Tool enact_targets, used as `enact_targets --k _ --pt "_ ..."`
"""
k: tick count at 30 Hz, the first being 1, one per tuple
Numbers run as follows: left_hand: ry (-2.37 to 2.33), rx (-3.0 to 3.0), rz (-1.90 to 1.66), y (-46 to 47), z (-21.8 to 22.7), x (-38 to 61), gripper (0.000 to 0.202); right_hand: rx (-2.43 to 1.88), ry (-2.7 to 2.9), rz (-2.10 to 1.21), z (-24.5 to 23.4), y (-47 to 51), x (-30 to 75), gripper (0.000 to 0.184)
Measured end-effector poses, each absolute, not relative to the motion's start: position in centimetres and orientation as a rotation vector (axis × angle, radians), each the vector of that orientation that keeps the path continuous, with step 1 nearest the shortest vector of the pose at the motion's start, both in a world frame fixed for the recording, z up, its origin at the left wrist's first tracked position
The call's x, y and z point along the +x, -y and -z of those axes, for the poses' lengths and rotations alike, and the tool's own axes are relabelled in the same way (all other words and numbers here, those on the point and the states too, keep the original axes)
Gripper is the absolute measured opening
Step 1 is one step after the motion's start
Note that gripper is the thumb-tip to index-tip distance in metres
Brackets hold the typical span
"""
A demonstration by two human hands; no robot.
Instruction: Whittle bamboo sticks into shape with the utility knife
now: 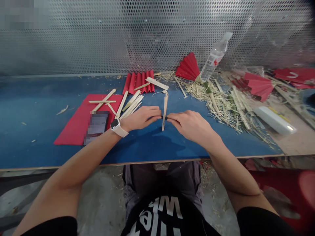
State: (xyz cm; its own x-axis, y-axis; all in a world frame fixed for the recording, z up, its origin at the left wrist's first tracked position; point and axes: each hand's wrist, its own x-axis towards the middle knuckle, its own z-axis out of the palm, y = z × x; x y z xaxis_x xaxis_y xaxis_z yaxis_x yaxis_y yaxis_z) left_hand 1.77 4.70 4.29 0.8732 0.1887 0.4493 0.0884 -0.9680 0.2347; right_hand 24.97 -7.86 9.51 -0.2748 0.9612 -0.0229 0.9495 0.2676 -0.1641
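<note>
Between my two hands is a pale split-bamboo strip [165, 109], roughly upright with a frayed, curled top end. A thin dark piece, mostly hidden by my fingers, crosses the strip at mid-length. My left hand [147, 116], wearing a white-banded watch [118, 127] at the wrist, pinches one end of this dark piece. From the other side my right hand [188, 123] pinches its opposite end. The fingertips of both hands come close to the strip; whether they touch it I cannot tell. Several loose bamboo strips [133, 105] lie just beyond my left hand.
On the blue table [44, 114] lie red paper [73, 127], a phone [96, 127] and pleated red paper [137, 82]. Shavings [219, 105] are heaped at right, near a plastic bottle [215, 59], a red paper fan [189, 67] and a white box [274, 120]. Perforated metal [105, 42] stands behind.
</note>
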Motion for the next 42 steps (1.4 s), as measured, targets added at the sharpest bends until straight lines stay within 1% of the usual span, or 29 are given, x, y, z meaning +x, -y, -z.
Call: enact_targets --k 15,29,34,42 --pt "-0.186 2.861 -0.687 -4.5 -3.9 2.0 0.043 -1.864 2.463 -0.260 -8.8 8.0 25.0 0.041" --pt "-0.237 2.825 -0.680 -4.8 -1.9 1.5 0.045 -1.868 2.481 -0.265 -8.4 7.8 24.6 0.041" --pt "-0.190 2.806 -0.712 -4.7 -1.8 2.0 0.043 -1.877 2.482 -0.267 -8.1 7.9 24.8 0.041" --pt "-0.200 2.805 -0.689 -4.8 -1.3 2.0 0.046 -1.876 2.481 -0.292 -7.4 7.8 24.9 0.041"
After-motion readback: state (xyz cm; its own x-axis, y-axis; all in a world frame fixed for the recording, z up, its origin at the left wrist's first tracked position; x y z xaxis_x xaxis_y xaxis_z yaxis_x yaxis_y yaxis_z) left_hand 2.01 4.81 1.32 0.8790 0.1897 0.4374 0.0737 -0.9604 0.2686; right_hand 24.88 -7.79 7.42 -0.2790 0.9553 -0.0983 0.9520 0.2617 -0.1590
